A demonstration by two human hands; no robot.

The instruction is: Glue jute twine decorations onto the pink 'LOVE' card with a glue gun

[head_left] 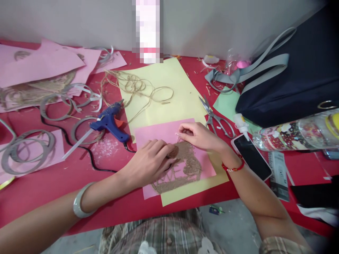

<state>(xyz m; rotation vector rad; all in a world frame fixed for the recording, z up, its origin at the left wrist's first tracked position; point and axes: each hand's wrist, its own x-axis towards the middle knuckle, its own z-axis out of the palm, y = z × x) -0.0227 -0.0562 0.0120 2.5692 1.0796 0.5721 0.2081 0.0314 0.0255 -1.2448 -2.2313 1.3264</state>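
A pink paper sheet (159, 132) lies on a yellow sheet (169, 88) on the red table. A brown jute twine design (182, 169) is laid out on the pink sheet. My left hand (149, 160) rests curled on the design, its fingers pressing a small round twine coil (173, 152). My right hand (197, 135) is just behind it, fingers pinched together on the twine at the design's top edge.
A blue glue gun (111, 121) with a black cord lies left of the sheets. Loose twine (135, 86) sits on the yellow sheet. Scissors (215, 118), a glue bottle (241, 124), a phone (251, 157), a plastic bottle (296, 132) and a dark bag (296, 77) stand right. Grey rings (26, 148) and pink papers lie left.
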